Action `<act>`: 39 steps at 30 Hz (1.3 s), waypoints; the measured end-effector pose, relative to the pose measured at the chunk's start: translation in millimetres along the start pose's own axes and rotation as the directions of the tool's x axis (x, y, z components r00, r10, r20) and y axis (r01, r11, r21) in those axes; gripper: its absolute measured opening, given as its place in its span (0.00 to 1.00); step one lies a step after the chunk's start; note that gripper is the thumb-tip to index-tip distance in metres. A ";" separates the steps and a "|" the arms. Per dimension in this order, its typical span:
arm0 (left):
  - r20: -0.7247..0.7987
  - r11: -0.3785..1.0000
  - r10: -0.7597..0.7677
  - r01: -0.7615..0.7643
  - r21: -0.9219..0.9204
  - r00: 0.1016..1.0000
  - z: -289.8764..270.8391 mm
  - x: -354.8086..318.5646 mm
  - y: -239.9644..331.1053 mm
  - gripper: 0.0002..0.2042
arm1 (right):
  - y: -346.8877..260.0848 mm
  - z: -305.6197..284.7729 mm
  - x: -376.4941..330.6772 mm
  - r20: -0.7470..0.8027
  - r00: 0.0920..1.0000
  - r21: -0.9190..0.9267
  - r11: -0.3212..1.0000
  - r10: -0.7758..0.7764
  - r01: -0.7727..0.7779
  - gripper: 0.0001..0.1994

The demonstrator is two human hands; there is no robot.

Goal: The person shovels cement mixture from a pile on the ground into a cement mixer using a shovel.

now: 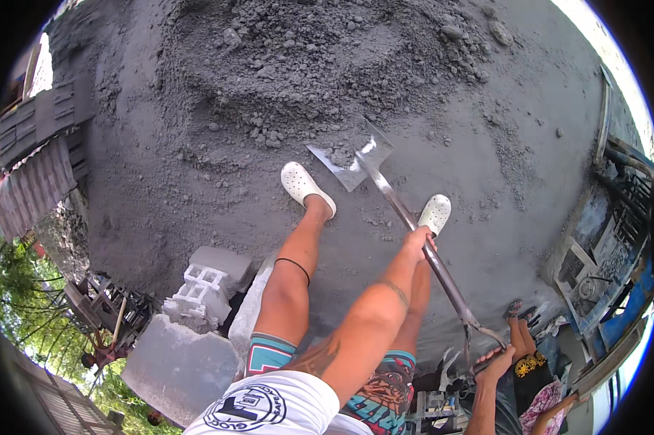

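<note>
I hold a shovel [446, 279] slanting across the picture, its metal blade flat near the ground by the edge of a grey heap of sand or cement mix [305, 72]. A little of the loose grey material lies on the blade. My left hand [420, 243] is wrapped round the middle of the shaft. At the upper end, my right hand [495, 361] grips the handle. My feet, in white perforated clogs [301, 181], stand apart, with the blade ahead and between them.
Concrete hollow blocks [199, 290] stand at the left beside a large grey slab [178, 362]. Rusty corrugated sheets [33, 188] edge the far left. A blue-framed machine or rack [617, 312] is at the right. Another person [523, 348] is at the lower right.
</note>
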State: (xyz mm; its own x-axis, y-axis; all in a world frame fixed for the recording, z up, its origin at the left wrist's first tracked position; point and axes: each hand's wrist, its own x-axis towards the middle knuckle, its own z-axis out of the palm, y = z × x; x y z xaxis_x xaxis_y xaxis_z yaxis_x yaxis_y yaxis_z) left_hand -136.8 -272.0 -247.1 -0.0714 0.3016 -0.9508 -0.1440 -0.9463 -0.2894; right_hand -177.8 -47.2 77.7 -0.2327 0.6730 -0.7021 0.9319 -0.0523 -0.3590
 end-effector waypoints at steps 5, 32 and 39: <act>-0.036 0.975 0.211 -0.207 0.086 0.977 -68.2 -22.2 237.2 0.06 | 100.2 180.8 -78.2 0.221 0.971 0.065 0.995 -0.088 0.075 0.17; 0.053 0.904 0.401 -0.386 -0.184 0.914 83.7 -244.6 -116.5 0.05 | -145.1 -186.5 0.4 0.521 0.776 0.135 0.932 -0.355 0.336 0.17; 0.207 0.908 0.342 -0.264 -0.326 0.917 57.1 -231.0 -173.4 0.07 | -149.6 -232.7 -44.6 0.491 0.717 0.080 0.845 -0.495 0.529 0.17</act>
State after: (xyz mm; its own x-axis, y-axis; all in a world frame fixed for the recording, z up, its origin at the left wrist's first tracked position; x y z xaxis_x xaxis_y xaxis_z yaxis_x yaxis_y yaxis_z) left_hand -151.7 -170.9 29.1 -0.3190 -0.0227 -0.9475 0.2103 -0.9765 -0.0474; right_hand -242.1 102.3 305.8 -0.7649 0.1464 -0.6273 0.6420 0.2523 -0.7240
